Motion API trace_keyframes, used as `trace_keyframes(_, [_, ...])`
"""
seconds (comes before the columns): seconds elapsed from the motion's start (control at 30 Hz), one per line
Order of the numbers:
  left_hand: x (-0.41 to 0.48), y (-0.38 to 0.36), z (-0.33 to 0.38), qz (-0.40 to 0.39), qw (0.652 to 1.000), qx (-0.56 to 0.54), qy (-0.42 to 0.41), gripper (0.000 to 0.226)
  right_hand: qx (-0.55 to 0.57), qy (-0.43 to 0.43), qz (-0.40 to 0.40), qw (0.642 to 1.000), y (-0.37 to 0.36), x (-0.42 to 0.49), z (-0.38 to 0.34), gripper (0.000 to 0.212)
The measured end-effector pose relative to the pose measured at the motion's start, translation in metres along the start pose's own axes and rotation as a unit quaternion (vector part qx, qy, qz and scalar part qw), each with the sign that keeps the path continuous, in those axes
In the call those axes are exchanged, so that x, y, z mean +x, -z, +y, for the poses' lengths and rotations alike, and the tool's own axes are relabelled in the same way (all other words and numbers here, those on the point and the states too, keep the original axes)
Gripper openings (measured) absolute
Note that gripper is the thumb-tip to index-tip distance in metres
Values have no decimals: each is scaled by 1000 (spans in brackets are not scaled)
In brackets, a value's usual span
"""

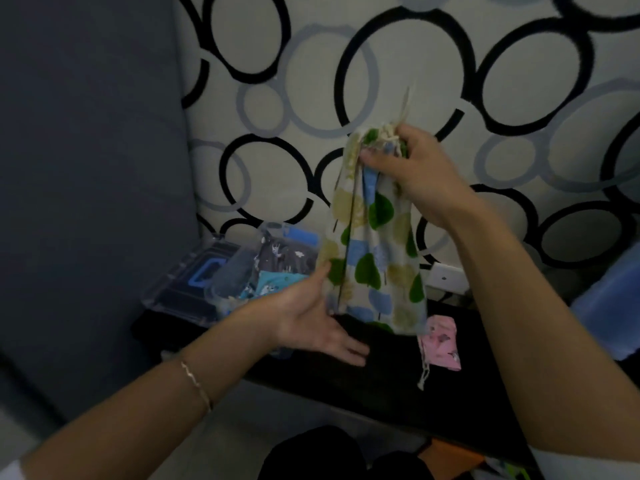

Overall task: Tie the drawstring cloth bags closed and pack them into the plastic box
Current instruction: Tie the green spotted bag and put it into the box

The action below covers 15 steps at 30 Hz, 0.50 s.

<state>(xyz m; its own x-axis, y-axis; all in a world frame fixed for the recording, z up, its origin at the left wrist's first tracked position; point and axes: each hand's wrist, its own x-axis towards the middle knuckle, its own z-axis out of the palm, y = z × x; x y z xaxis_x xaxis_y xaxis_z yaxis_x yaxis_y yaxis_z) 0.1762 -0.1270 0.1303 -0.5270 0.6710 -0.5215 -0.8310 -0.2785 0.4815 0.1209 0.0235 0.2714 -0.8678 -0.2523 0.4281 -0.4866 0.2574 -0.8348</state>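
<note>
While a thin bracelet (195, 382) sits on the nearer wrist, the left hand (311, 323) lies released, palm turned up and fingers straight over the black table (381, 386). Its thumb touches the lower left side of a leaf-print cloth bag (374, 258). That bag hangs upright above the middle of the table, patterned in green, blue and tan leaves. Whether its bottom hem touches the tabletop cannot be told.

Higher up, the right hand (405, 168) grasps the bag's gathered neck, fingers curled round the bunched cloth. A pale drawstring (405, 105) sticks up from that fist, blurred.

Just right of the hanging bag, a small pink bag (441, 341) lies flat on the table toward its right edge. Its cord trails toward the near edge.

At the table's far left corner stands the clear plastic box (239, 271). Inside are a dark bag (280, 252) with white figures and a turquoise bag (273, 282) against it. Beside the box on the left, a clear lid (187, 282) with a blue handle lies flat.

Behind everything rises a wall (346, 64) papered with black and grey rings, with a white socket (445, 277) low on it.
</note>
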Motion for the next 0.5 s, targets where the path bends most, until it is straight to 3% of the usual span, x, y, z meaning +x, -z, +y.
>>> trace_keyframes(0.17, [0, -14, 41, -35, 972, -174, -154, 95, 124, 66, 16, 990, -8, 28, -30, 28])
trace_keyframes(0.27, [6, -15, 70, -21, 940, -226, -253, 85, 169, 70, 1, 983, -12, 43, -33, 37])
trace_keyframes(0.4, [30, 20, 111, 35, 917, -240, -318, 71, 92, 24, -40, 995, -35, 52, -9, 20])
trace_keyframes(0.5, [53, 55, 133, 73, 921, -218, -315, 67, 12, -6, -65, 998, -51, 51, 23, 18])
